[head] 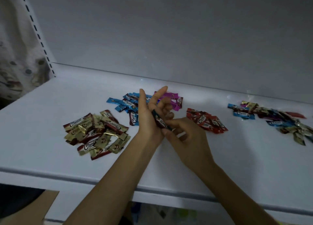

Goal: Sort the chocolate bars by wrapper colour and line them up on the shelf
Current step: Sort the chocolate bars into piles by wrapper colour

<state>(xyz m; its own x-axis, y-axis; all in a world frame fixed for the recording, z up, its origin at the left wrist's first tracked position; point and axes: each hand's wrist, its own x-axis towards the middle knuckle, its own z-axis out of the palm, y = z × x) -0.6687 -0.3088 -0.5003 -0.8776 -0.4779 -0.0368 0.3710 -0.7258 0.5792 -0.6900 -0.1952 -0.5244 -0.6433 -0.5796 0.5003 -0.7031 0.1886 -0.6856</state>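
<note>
Together, left hand (pixel 148 118) and right hand (pixel 188 140) hold 1 dark bar (pixel 160 121).

Bare shelf (pixel 50 116) lies open left of the gold pile (pixel 96 133), along the front edge either side of the forearms, and in the wide gap between the red pile (pixel 206 121) and the mixed pile (pixel 274 119). The blue pile (pixel 125 104) and magenta pile (pixel 174 101) leave a narrow strip before the back panel (pixel 169 38). The left hand (pixel 149 113) and right hand (pixel 184 133), holding a dark bar (pixel 160 121), block the centre. A slotted upright (pixel 39 36) bounds the left corner.
</note>
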